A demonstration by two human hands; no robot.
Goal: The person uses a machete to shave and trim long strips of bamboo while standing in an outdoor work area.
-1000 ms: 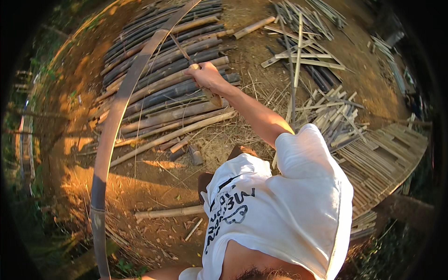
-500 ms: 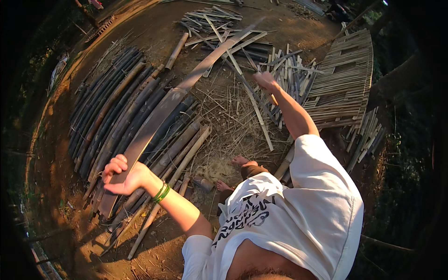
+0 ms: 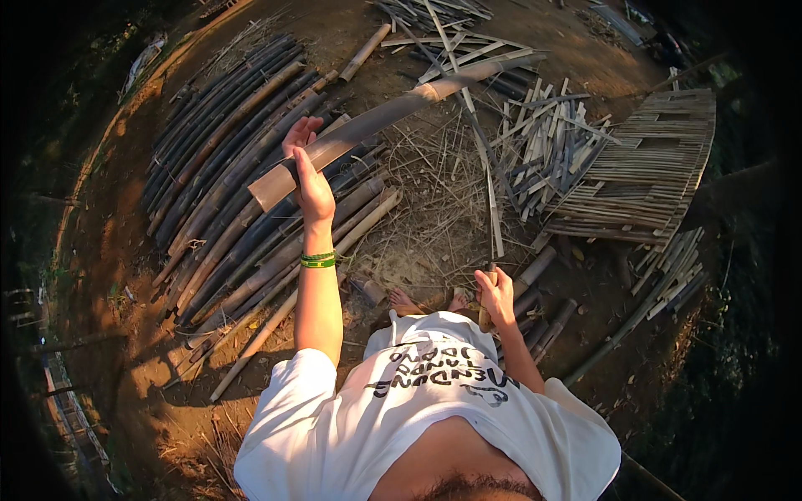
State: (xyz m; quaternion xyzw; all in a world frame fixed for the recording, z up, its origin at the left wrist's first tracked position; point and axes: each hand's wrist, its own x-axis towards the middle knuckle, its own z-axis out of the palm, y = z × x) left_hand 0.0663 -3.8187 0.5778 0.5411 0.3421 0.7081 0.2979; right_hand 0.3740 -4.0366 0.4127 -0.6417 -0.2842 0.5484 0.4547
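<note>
A long brown bamboo pole (image 3: 384, 113) slants across in front of me, its near end at the left and its far end over the strips at the back. My left hand (image 3: 314, 185) grips it close to the near end, the pole lying between thumb and fingers. Low on the right, near my shirt, my right hand (image 3: 499, 294) is closed round the wooden handle of a machete. Its dark, narrow blade (image 3: 490, 221) points away from me, seen almost edge-on. The blade is apart from the pole in my left hand.
Dark bamboo poles (image 3: 238, 125) lie in a large pile at the left. Split strips (image 3: 547, 154) are heaped at the right, beside a slatted bamboo panel (image 3: 643, 159). Shavings (image 3: 418, 175) litter the ground ahead of my bare feet (image 3: 405, 302). Long strips (image 3: 468, 100) cross at the back.
My left hand has moved right and away from me, bringing the bamboo pole along and swinging it flatter. My right hand has come back toward my body with the machete.
</note>
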